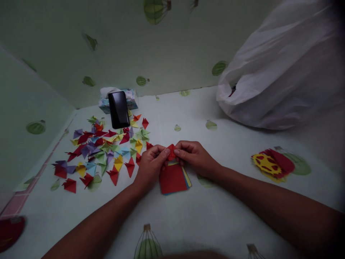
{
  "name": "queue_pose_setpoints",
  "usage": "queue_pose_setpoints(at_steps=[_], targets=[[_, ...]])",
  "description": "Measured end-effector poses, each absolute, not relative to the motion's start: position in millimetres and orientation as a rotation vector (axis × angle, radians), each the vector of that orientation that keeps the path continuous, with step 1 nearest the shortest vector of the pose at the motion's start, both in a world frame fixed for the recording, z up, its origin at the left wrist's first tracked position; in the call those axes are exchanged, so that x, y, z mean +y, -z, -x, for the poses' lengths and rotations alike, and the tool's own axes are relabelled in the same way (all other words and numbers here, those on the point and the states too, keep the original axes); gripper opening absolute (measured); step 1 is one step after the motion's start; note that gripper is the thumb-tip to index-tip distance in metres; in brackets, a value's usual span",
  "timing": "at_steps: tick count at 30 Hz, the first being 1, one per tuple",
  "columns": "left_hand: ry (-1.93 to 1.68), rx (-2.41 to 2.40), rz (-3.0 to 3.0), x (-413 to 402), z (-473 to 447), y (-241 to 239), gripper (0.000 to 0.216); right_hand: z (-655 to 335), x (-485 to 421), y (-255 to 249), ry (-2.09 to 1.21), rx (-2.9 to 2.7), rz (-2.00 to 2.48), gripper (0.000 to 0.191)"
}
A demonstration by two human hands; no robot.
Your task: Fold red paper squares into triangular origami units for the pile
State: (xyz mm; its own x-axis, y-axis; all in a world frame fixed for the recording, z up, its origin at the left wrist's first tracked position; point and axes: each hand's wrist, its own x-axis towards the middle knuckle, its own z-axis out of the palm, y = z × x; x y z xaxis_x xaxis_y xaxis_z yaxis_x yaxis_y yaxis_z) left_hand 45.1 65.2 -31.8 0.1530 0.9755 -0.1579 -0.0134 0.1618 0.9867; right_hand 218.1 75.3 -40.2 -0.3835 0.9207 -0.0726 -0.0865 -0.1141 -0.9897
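Note:
Between my two hands is a small folded piece of red paper, pinched at both sides. My left hand grips its left edge with thumb and fingers. On the other side, my right hand pinches the right edge, thumb on top. Just below the hands lies a stack of square paper sheets, red on top with yellow and blue edges showing. Many folded paper cranes in several colours are spread to the left of my left hand.
A black phone leans against a tissue box at the back left. To the right stands a large white plastic bag. Yellow and red paper cutouts lie in front of it. A dark red object is at the lower left edge.

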Motion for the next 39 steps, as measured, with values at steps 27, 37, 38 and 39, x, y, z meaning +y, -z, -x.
queue_pose_setpoints(at_steps=[27,37,38,39], targets=[[-0.934,1.078,-1.232,68.1,-44.7,36.5,0.026,-215.8,73.9,37.6,-1.355,-1.582,1.102,0.025],[-0.942,1.058,-1.224,69.0,-44.2,33.8,0.025,-216.6,74.3,38.4,-1.382,-1.604,1.063,0.023],[-0.939,1.064,-1.219,69.0,-43.9,33.7,0.025,-216.7,74.1,37.9,-1.413,-1.577,1.051,0.023],[-0.938,1.068,-1.207,69.0,-43.5,33.7,0.025,-216.9,74.1,37.4,-1.440,-1.551,1.043,0.023]])
